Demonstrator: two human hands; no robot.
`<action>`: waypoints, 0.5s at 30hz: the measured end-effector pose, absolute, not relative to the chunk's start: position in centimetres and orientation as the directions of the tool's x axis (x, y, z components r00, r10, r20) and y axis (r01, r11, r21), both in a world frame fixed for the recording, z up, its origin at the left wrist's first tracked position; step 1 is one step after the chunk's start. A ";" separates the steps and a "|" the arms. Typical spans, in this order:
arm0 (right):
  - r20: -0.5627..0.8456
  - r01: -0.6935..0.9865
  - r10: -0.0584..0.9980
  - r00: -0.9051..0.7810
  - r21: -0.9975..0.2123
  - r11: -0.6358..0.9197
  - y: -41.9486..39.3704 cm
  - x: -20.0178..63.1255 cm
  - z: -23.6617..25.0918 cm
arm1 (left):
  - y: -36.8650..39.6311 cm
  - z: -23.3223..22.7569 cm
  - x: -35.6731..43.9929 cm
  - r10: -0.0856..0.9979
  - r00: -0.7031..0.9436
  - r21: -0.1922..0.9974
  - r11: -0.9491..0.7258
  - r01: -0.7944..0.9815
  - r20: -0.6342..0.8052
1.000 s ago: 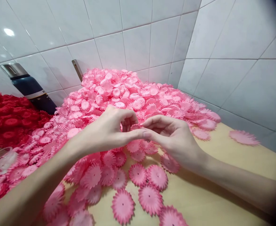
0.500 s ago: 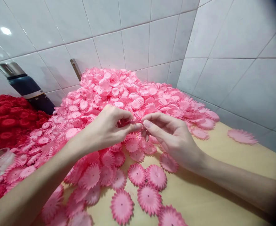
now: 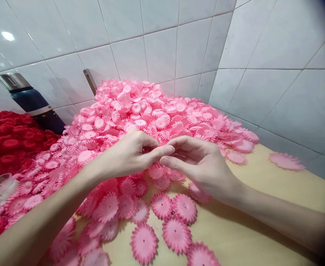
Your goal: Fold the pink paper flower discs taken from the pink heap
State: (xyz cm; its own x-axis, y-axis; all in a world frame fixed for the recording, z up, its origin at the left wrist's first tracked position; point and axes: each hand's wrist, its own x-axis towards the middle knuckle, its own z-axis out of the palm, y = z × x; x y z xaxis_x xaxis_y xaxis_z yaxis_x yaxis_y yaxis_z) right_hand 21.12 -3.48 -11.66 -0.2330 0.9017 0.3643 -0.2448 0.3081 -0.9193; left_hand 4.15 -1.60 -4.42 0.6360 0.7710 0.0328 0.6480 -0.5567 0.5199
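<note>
My left hand (image 3: 129,153) and my right hand (image 3: 198,160) meet in the middle, just above the pink pile (image 3: 151,111). The fingers (image 3: 162,150) of the left hand are pinched together, thumb against fingertip. The right fingers (image 3: 169,162) are curled in close too, and the two thumbs touch. Between them I think there is a thin pink petal piece (image 3: 148,149), but it is mostly hidden, so I cannot tell how much of it I hold or which hand has the better grip.

I think the piece could slip out, because it is thin and only the fingertips pinch it. It could also bend or tear if the two hands pull apart too hard. If it drops, it would land among the loose pink petals (image 3: 176,233) lying flat on the wooden table (image 3: 248,236) under my hands, and I could not pick it out again, since they all look the same.

Farther off, a red pile (image 3: 9,136) sits on the left, touching the pink one. A dark bottle (image 3: 30,101) leans by the white tile wall (image 3: 162,48) behind them.
</note>
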 end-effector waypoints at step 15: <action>0.258 -0.172 0.952 -0.167 -0.958 0.229 -2.6 21.6 -11.7 | -1.8 -2.9 3.1 0.702 0.712 0.288 -0.682 0.673 -0.003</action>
